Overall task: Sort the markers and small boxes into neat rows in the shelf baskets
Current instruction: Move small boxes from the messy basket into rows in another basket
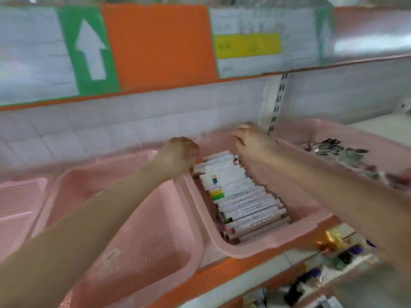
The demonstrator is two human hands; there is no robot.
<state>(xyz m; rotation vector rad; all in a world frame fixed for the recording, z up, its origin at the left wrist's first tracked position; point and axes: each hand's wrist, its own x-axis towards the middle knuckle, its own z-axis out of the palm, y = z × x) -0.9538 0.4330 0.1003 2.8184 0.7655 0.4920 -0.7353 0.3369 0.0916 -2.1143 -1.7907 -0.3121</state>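
Note:
A pink basket (251, 248) in the middle of the shelf holds a tight row of white markers (240, 196) lying side by side, with coloured caps at their left ends. My left hand (178, 155) is at the far left corner of this row, fingers curled down at the marker ends. My right hand (253, 141) is at the far right corner of the row, fingers bent above the basket's back wall. Motion blur hides whether either hand grips a marker.
An empty pink basket (142, 247) sits to the left, with another pink basket (20, 201) beyond it. On the right, a pink basket (315, 130) holds dark small items (338, 150). A lower shelf (329, 254) carries mixed goods. An upper shelf with signs (155, 47) overhangs.

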